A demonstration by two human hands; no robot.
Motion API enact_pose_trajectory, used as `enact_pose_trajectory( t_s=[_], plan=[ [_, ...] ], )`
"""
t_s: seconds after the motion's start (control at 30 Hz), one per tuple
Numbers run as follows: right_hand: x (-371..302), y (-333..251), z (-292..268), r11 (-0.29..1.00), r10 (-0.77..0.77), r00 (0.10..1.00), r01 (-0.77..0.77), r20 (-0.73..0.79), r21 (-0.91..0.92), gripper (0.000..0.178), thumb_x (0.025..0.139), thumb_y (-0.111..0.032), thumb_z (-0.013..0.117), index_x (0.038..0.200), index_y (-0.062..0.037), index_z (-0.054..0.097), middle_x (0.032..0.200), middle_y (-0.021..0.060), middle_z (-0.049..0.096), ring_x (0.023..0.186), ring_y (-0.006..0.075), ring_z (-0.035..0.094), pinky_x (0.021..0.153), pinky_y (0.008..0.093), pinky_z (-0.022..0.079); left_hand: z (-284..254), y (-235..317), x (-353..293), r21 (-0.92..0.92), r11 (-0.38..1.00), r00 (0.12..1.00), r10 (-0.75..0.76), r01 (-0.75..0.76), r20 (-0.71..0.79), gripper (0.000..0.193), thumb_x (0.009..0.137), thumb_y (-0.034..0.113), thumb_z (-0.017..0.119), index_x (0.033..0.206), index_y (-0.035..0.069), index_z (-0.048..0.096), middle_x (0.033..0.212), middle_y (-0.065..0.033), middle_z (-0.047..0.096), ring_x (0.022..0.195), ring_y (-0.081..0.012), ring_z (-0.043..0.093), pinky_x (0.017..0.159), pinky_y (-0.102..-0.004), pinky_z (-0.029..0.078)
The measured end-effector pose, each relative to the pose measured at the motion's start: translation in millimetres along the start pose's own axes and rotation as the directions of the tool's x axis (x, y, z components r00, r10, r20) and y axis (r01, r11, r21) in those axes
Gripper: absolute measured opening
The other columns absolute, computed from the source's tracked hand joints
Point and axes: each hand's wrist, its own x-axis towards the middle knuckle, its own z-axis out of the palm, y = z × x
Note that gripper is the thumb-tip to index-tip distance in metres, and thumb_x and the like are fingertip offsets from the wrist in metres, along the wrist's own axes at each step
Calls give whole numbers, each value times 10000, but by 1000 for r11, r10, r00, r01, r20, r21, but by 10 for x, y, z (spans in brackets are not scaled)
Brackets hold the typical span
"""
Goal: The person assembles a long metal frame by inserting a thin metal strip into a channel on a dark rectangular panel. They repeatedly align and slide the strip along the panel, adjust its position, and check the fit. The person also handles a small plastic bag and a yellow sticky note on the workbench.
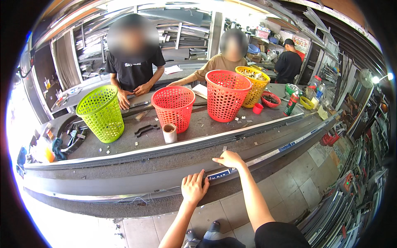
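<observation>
A long grey metal profile [115, 181] with a blue and white printed strip [264, 157] along it lies at the near edge of the workbench. My left hand [193, 188] rests on the profile beside the strip's left end, fingers stretched forward and thumb apart; a small dark patch shows between thumb and forefinger, too small to make out. My right hand [230, 160] lies farther right on the profile, forefinger stretched out to the left. Its other fingers are partly hidden, and nothing shows in its grasp.
Beyond the profile stand a green basket [101, 115], two red baskets [173, 108] [227, 97] and a yellow basket [257, 91]. A tape roll [169, 133] and a spray can [291, 104] stand on the bench. Two people sit opposite; another stands behind. Metal bars [331, 219] crowd the right.
</observation>
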Motion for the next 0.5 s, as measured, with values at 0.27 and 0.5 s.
enact_pose_trajectory(
  t_s=[0.27, 0.5],
  plan=[
    [59, 41, 33, 999, -13, 1000, 13, -8, -30, 660, 883, -697, 607, 806, -70, 800, 799, 172, 743, 805, 322, 738, 784, 415, 553, 9, 1, -14, 8, 1000, 1000, -7, 7, 9, 321, 868, 284, 699, 1112, 80, 738, 930, -48, 712, 820, -236, 656, 788, -373, 487],
    [8, 20, 10, 1000, -12, 1000, 12, 7, -11, 654, 896, -688, 588, 836, -72, 801, 867, 192, 747, 870, 371, 729, 822, 456, 555, 22, -1, -3, 4, 1000, 1000, -1, 1, -26, 285, 864, 267, 694, 1061, 72, 759, 964, -49, 733, 822, -228, 662, 794, -371, 488]
  ],
)
